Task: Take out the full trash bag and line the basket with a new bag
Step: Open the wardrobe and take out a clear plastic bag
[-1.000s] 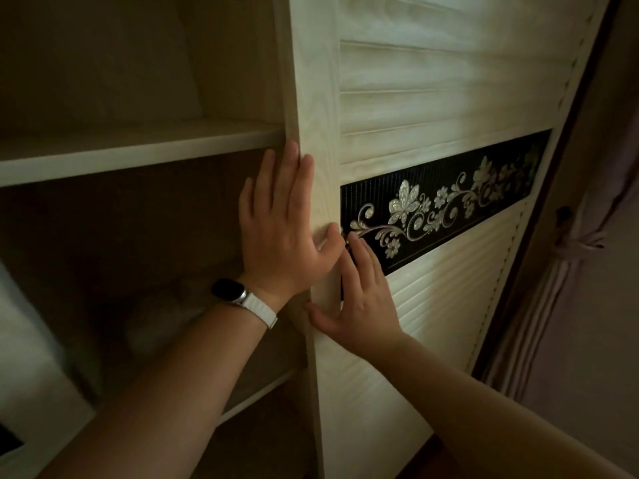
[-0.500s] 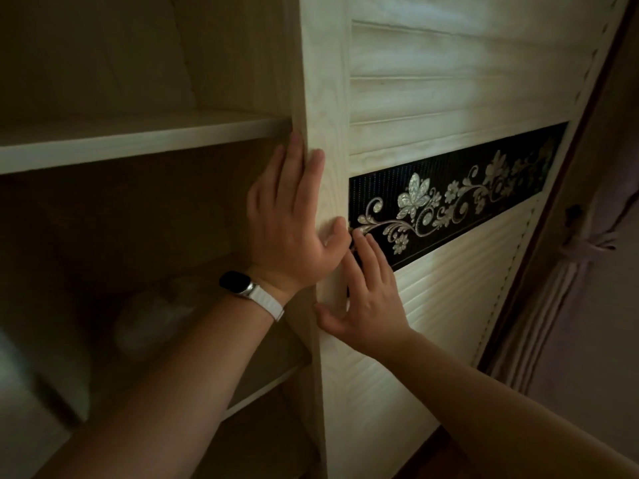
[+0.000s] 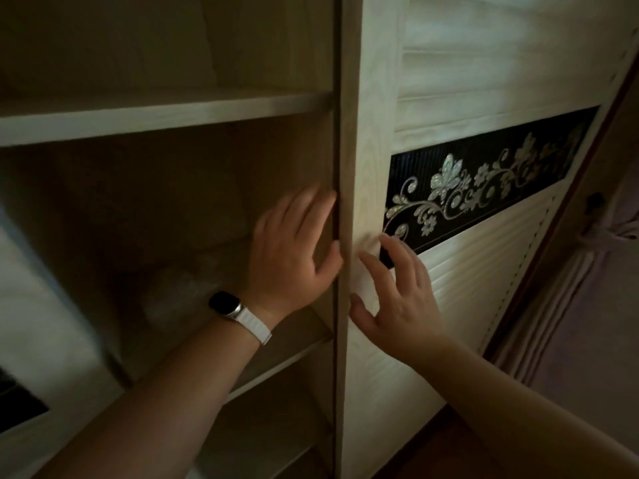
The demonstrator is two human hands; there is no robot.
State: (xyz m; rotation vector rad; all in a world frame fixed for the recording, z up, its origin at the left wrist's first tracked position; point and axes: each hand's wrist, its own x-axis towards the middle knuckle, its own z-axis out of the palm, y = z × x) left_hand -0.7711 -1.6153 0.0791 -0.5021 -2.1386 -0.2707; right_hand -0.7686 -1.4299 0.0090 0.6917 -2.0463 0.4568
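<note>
dim room, pale wood wardrobe [image 3: 207, 112] with open shelves. left hand [image 3: 294, 250], fingers spread, holds nothing, flat at the edge of the light louvred sliding door [image 3: 484, 63] with its black floral band [image 3: 484, 181]. right hand [image 3: 397, 292] open, empty, fingertips on the door face. blurry clear plastic bag [image 3: 179, 292] on middle shelf; trash basket can't be made out.

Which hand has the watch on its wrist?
The left hand, at the door's edge; a dark-faced watch on a white band sits on its wrist. The right hand, on the door face, has a bare wrist.
</note>
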